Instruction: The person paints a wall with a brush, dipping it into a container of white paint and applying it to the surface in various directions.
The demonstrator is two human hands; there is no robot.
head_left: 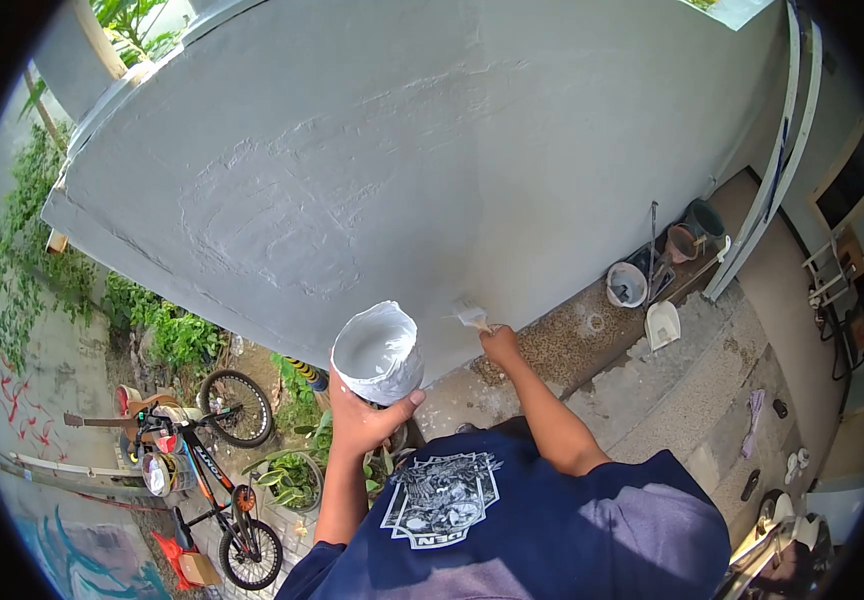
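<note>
My left hand is wrapped round a paint pot, a white-smeared tub with an uneven rim, held up in front of my chest. Pale paint coats its inside and some lies at the bottom. Lower and to the right, my right hand grips a paintbrush by its handle. The bristles are white with paint and overlap the lower part of the grey wall in this view. Rough, raised patches mark the wall's left half.
Along the wall's foot at right stand a white bucket, a brown pot and a dark bucket. A white dustpan lies nearby. At left are a bicycle, a guitar and a potted plant.
</note>
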